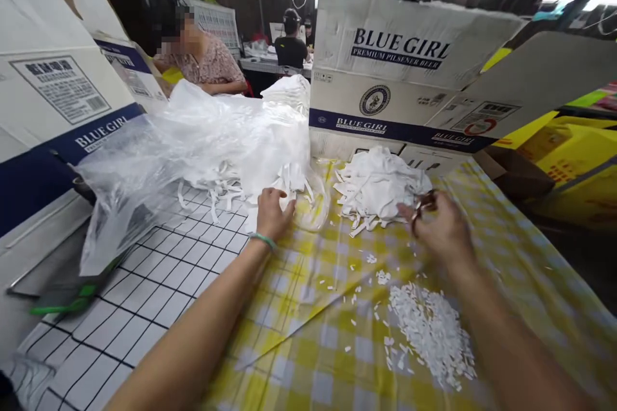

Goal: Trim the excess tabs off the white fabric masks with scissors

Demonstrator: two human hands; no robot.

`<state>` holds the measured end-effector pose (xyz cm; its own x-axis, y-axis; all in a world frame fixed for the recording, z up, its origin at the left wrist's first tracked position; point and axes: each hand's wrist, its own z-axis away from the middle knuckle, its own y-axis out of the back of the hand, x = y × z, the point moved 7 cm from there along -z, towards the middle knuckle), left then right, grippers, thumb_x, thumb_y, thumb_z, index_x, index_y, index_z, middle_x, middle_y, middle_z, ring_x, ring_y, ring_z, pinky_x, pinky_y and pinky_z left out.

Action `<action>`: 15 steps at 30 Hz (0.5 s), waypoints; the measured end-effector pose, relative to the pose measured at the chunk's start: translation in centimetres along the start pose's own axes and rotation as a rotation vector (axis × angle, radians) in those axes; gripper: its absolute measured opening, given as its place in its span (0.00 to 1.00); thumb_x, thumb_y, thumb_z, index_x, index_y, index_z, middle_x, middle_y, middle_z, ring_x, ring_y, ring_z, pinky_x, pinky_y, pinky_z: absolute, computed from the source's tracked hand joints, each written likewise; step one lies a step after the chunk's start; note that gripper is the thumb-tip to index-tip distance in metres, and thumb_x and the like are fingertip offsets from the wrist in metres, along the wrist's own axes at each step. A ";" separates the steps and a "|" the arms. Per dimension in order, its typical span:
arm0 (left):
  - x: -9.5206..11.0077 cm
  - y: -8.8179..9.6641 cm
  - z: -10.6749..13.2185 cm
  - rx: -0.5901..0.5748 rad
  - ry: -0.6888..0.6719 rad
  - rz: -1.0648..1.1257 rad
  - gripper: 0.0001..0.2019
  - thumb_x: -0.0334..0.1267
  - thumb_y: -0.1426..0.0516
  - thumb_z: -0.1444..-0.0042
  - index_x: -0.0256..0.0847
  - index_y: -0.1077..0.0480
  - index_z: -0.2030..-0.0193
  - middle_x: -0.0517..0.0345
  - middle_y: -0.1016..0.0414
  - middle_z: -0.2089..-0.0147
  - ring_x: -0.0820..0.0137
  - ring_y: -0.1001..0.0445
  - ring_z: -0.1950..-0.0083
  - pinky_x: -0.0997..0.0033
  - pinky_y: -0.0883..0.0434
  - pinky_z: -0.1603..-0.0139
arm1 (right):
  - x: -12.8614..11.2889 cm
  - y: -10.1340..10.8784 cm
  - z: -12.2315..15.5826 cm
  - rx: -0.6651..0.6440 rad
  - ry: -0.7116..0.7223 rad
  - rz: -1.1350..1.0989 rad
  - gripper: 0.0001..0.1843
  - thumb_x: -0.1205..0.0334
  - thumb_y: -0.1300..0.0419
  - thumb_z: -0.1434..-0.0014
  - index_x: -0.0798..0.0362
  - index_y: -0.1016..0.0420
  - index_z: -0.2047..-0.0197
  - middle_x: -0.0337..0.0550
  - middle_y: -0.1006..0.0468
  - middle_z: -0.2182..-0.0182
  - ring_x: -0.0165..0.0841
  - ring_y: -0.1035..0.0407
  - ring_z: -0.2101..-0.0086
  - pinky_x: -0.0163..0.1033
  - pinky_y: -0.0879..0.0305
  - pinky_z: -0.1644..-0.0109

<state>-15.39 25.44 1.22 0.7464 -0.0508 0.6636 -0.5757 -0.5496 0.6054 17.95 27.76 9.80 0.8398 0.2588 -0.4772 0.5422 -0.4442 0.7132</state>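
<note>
My left hand [272, 212] reaches into white fabric strips [231, 189] that spill from a clear plastic bag [193, 141]; its fingers rest on the strips. My right hand [441, 228] is blurred and grips small scissors [421, 205] at the edge of a heap of white fabric pieces [378, 189]. A mound of small white offcuts [429, 334] lies on the yellow checked cloth [299, 308] in front of my right forearm.
"Blue Girl" cardboard boxes stand to the left [53, 115] and behind [400, 77]. A white grid-pattern cloth [144, 295] covers the table's left part. A person [202, 58] sits at the far left; another person [290, 38] works further back. Yellow crates [578, 154] stand at right.
</note>
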 end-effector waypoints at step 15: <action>4.8 11.5 16.8 -0.216 -0.297 0.153 0.08 0.23 0.48 0.37 0.39 0.33 0.58 0.52 0.32 0.61 0.68 0.34 0.59 0.68 0.33 0.58 | -15.5 -14.0 17.8 -0.880 -0.635 -1.224 0.22 0.51 0.29 0.56 0.51 0.36 0.68 0.35 0.27 0.71 0.27 0.32 0.74 0.32 0.36 0.71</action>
<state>-12.78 4.84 4.00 0.6922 -0.3749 0.6167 -0.7213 -0.3309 0.6085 -3.13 14.73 -1.98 -0.1018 -0.4043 -0.9089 0.8719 0.4036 -0.2772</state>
